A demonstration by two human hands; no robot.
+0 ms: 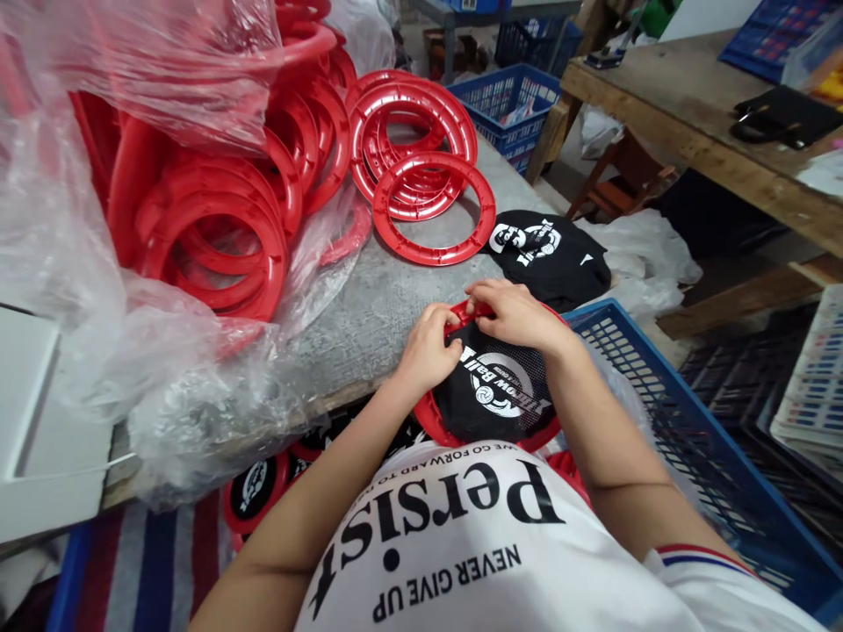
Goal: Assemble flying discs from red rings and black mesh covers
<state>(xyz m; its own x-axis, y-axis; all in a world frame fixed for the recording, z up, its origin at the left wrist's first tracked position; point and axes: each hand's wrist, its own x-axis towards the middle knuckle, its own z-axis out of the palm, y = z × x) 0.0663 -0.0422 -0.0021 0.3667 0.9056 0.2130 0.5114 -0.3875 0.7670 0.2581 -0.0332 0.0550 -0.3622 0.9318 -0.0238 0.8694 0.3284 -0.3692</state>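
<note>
Both my hands pinch the far edge of a red plastic ring with black printed mesh stretched across it. My left hand grips the rim at its upper left, thumb over the mesh edge. On the upper right of the same rim, my right hand has its fingers curled down; the fingertips of the two hands nearly meet. The ring rests against my body at the table's edge. Just beyond my hands lies a bare red ring, and right of it sits a stack of black printed mesh pieces.
Red rings pile up in clear plastic bags on the grey table. A blue crate stands at my right. Finished-looking rings with black mesh lie below the table edge. A wooden table is at back right.
</note>
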